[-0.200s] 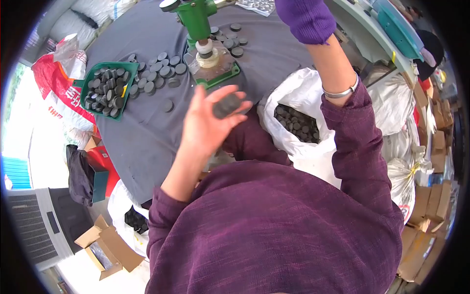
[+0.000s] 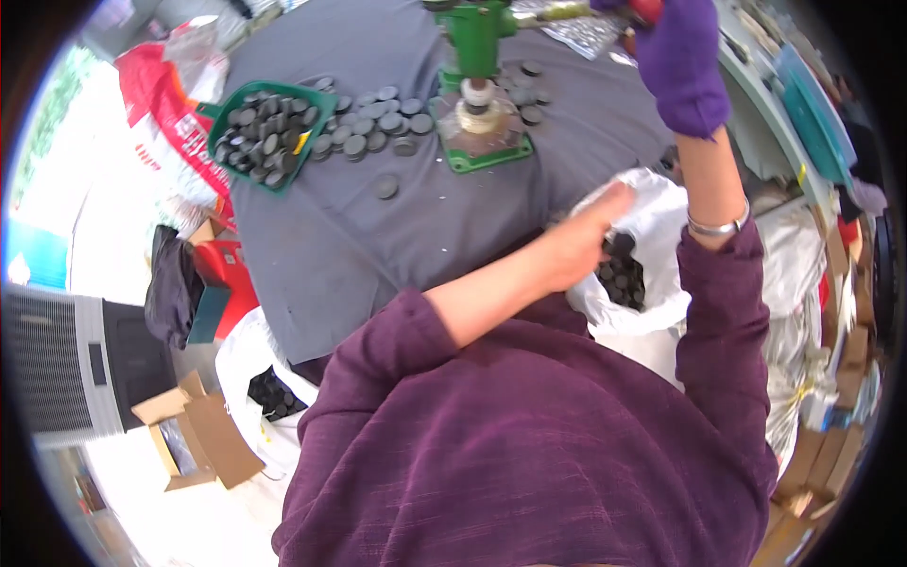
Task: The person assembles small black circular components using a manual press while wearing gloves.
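Observation:
My left hand is bare and blurred, tipped over the mouth of a white bag. One digit stretches out toward the bag's far rim; the other fingers are partly hidden. Dark round discs fill the bag, and a few show right beside the hand. In a purple knit glove, my right hand is closed around the red-knobbed lever of a green hand press at the top edge. Under the press's ram sits a pale round fixture on a green base.
Loose grey discs are scattered on the grey cloth left of the press. A green scoop tray heaped with discs stands beyond them. On the floor at left are an open cardboard box and another white bag.
My left hand, which held several discs before the press, has swung right over the white bag. The view has shifted, and my right hand is now seen at the lever.

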Action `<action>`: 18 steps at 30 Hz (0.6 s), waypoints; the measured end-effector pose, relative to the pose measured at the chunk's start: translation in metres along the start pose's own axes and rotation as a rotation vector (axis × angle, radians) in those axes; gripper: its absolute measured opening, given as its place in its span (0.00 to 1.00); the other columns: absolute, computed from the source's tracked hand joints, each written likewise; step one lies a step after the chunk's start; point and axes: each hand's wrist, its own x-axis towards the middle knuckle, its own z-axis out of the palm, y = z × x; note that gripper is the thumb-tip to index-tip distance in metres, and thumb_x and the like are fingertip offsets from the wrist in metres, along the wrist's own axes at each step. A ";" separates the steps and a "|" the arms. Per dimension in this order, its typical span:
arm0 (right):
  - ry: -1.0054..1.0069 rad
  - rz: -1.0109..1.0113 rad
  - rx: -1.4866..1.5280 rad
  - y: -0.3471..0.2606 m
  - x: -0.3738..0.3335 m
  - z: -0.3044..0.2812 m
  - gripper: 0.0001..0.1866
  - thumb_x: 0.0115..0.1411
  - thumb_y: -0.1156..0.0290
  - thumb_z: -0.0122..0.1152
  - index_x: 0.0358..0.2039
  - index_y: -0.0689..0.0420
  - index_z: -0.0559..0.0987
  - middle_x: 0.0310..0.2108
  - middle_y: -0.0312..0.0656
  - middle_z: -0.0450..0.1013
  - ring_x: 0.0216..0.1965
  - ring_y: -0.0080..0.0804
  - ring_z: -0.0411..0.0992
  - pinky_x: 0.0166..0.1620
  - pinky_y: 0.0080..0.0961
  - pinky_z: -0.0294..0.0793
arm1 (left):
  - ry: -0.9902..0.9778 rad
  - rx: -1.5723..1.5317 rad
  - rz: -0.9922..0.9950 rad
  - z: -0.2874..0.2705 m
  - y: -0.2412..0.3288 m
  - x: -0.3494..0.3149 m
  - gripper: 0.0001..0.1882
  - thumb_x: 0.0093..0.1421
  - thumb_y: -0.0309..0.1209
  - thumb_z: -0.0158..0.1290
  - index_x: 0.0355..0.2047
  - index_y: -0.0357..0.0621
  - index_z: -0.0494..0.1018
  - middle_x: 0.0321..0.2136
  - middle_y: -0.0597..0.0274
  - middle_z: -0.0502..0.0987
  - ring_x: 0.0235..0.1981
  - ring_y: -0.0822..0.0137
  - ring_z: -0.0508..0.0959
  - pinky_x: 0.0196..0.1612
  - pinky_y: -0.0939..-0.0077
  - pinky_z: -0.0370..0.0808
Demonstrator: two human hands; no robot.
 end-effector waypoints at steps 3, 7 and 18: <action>0.057 0.066 -0.010 -0.009 -0.004 0.000 0.20 0.65 0.62 0.43 0.41 0.67 0.76 0.19 0.38 0.69 0.21 0.25 0.68 0.34 0.25 0.73 | 0.174 0.425 0.043 0.014 0.005 -0.005 0.38 0.64 0.53 0.44 0.66 0.43 0.51 0.64 0.56 0.56 0.63 0.62 0.56 0.64 0.57 0.52; 0.091 0.072 0.057 -0.009 -0.006 0.007 0.20 0.65 0.62 0.43 0.41 0.67 0.76 0.18 0.37 0.68 0.21 0.25 0.67 0.34 0.26 0.73 | 0.214 0.674 0.234 -0.030 0.035 -0.040 0.21 0.61 0.33 0.55 0.53 0.38 0.70 0.43 0.62 0.77 0.45 0.72 0.74 0.51 0.75 0.70; 0.084 -0.017 -0.016 -0.005 -0.004 0.005 0.21 0.66 0.62 0.40 0.40 0.67 0.76 0.17 0.36 0.67 0.20 0.23 0.67 0.34 0.24 0.73 | 1.330 1.692 0.603 -0.196 0.132 -0.164 0.15 0.50 0.24 0.55 0.41 0.41 0.75 0.38 0.54 0.78 0.38 0.58 0.77 0.44 0.65 0.73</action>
